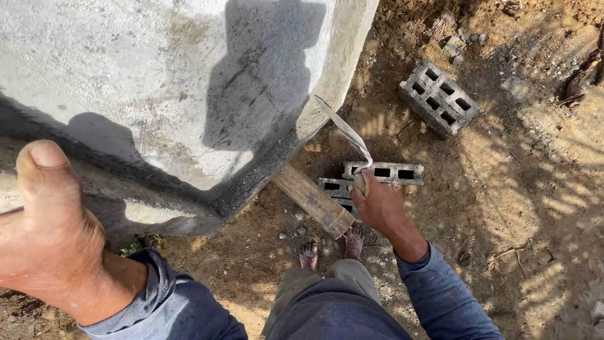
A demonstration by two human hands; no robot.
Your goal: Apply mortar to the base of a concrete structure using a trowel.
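Head view: left hand (50, 239) spread on concrete slab (157, 75); right hand (377, 204) pinching a trowel (346, 132).

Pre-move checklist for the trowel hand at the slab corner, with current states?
1. Right hand grips the trowel handle: ok.
2. Trowel blade tip against the concrete slab corner: ok.
3. Left hand braced on the slab edge: ok.
4. Mortar on the blade: cannot tell.
5. Footing: bare feet on loose soil beside the hollow blocks and a wooden plank: not ok.
6. Spare block lies apart, out of the way: ok.
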